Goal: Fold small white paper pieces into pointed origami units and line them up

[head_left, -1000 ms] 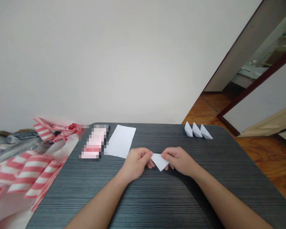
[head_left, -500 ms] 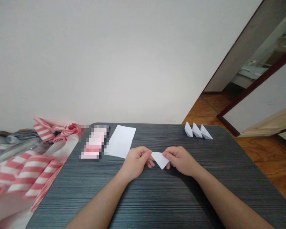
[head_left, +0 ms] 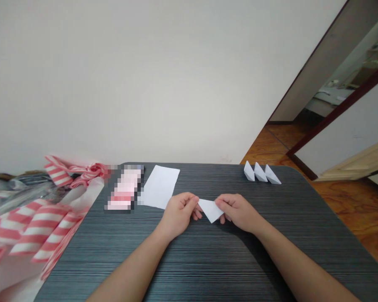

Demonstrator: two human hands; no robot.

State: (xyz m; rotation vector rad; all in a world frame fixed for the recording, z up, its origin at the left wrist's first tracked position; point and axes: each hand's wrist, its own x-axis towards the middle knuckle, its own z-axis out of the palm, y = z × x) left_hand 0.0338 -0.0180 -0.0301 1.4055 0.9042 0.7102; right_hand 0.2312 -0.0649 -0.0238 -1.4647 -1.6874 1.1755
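A small folded piece of white paper point(head_left: 210, 210) is stretched between my two hands above the dark table, one corner pointing down toward me. My left hand point(head_left: 181, 212) pinches its left corner between thumb and fingers. On the other side, my right hand point(head_left: 237, 211) grips the right edge, thumb on top and fingers curled behind. Flat white paper sheets point(head_left: 161, 186) lie just beyond my left hand; I cannot tell how many. Three folded white paper shapes point(head_left: 261, 173) stand in a row at the table's far right.
A pixelated pink and white flat object point(head_left: 124, 188) lies at the table's point(head_left: 189, 268) left. Red-and-white striped cloth point(head_left: 47, 222) is heaped beside the left edge. Behind the table rises a white wall point(head_left: 164, 84); wooden floor point(head_left: 343, 201) shows at the right.
The folded paper has shifted slightly left and its lower corner has turned a little that way. Both hands keep their hold, nearly in the same place.
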